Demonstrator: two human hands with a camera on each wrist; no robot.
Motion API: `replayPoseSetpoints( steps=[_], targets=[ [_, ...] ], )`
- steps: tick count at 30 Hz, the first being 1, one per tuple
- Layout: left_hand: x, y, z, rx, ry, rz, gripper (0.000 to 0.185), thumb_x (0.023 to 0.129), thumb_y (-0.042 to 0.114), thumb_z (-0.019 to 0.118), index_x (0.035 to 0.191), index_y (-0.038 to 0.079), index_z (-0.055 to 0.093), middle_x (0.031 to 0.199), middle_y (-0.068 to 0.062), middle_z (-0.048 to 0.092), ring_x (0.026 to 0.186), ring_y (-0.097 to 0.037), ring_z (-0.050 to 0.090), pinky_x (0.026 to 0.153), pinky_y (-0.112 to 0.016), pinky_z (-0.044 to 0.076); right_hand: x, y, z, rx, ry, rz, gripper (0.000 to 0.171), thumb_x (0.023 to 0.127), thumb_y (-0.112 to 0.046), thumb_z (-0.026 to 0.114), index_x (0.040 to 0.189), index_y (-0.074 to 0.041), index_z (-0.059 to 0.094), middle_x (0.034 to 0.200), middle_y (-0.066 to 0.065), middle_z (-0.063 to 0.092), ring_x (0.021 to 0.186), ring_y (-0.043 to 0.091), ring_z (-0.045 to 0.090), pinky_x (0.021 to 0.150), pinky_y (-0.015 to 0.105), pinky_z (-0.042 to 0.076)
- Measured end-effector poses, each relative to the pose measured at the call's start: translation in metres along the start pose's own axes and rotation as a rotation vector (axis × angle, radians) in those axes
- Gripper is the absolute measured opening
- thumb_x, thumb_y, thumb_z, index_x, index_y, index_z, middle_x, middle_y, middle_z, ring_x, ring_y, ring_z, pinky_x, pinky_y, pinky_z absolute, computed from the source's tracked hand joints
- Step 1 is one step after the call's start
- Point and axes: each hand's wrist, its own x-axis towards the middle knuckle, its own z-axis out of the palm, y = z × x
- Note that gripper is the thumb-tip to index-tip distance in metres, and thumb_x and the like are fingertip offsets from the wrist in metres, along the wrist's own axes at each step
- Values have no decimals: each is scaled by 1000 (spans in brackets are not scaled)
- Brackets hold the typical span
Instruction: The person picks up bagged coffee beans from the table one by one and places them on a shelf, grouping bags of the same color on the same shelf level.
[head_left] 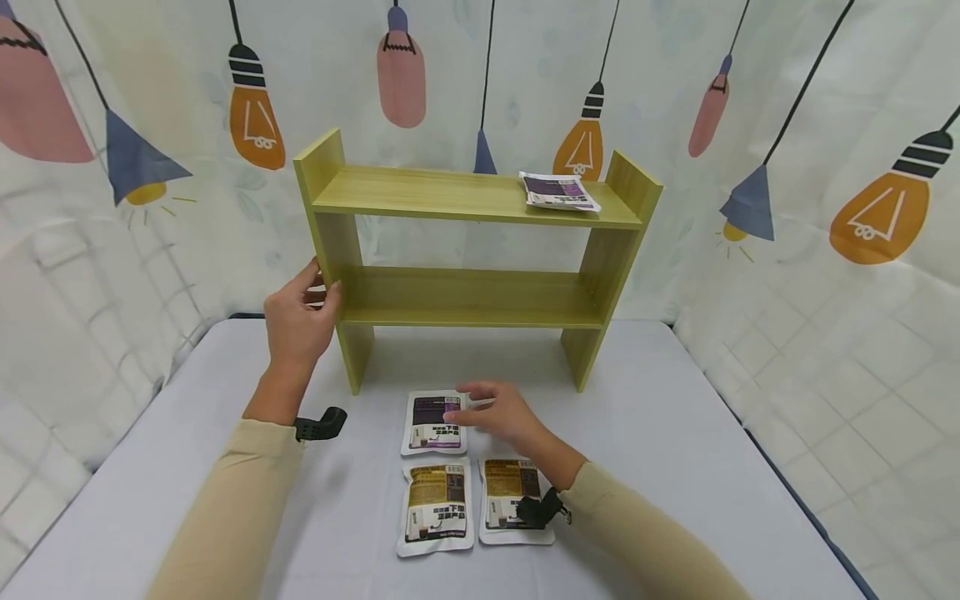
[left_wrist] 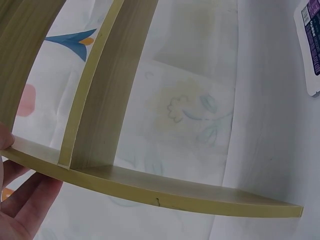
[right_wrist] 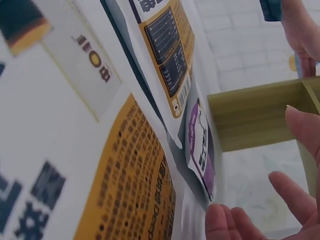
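Note:
A two-tier wooden shelf (head_left: pixel 465 298) stands upright at the back of the table. My left hand (head_left: pixel 300 321) grips the edge of its left side panel, thumb and fingers on opposite faces in the left wrist view. Nearer the front, a white pouch with a purple label (head_left: pixel 433 423) lies flat. My right hand (head_left: pixel 506 414) reaches over that pouch's right edge with its fingers spread and holds nothing; whether the fingertips touch it I cannot tell. Two gold-labelled pouches lie in front, a left one (head_left: pixel 437 510) and a right one (head_left: pixel 501 483) partly hidden by the right wrist strap.
Another purple-labelled pouch (head_left: pixel 558 192) rests at the right end of the shelf's upper board. A white cloth covers the table (head_left: pixel 645 417). Behind the shelf hangs a curtain (head_left: pixel 322 67) printed with lamps and bulbs.

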Motion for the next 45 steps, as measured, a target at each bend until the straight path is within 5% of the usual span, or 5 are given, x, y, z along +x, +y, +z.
replayPoseSetpoints(
  steps=[23, 27, 31, 37, 45],
  targets=[
    [1, 1, 1, -5, 7, 10, 43, 99, 21, 63, 141, 24, 64, 126, -10, 74, 95, -33, 77, 72, 2, 46, 21, -4, 18, -114, 16, 106, 59, 75, -30, 92, 129, -17, 71, 140, 19, 59, 115, 33, 64, 83, 42, 62],
    [1, 0, 1, -4, 9, 11, 43, 98, 20, 63, 141, 23, 65, 125, -10, 74, 95, -33, 77, 78, -22, 62, 22, -7, 22, -161, 35, 94, 58, 73, -27, 93, 126, -15, 72, 144, 16, 57, 116, 34, 62, 86, 43, 59],
    [1, 0, 1, -11, 10, 17, 44, 98, 17, 64, 141, 22, 64, 126, -11, 74, 96, -35, 77, 80, -50, 62, 25, -8, 27, -229, 43, 85, 56, 74, -28, 93, 124, -16, 73, 148, 14, 56, 121, 35, 60, 96, 49, 56],
    [1, 0, 1, -5, 4, 10, 45, 98, 19, 63, 143, 23, 63, 127, -11, 73, 96, -36, 77, 80, -52, 62, 27, -10, 32, -296, 58, 92, 54, 72, -27, 94, 121, -16, 74, 149, 14, 56, 140, 37, 50, 114, 54, 46],
    [0, 0, 0, -2, -2, 1, 45, 99, 22, 63, 144, 26, 62, 128, -11, 73, 97, -36, 77, 82, -50, 62, 30, -10, 37, -345, 73, 98, 49, 70, -22, 95, 113, -13, 74, 148, 19, 55, 142, 40, 47, 113, 52, 47]
  ],
)
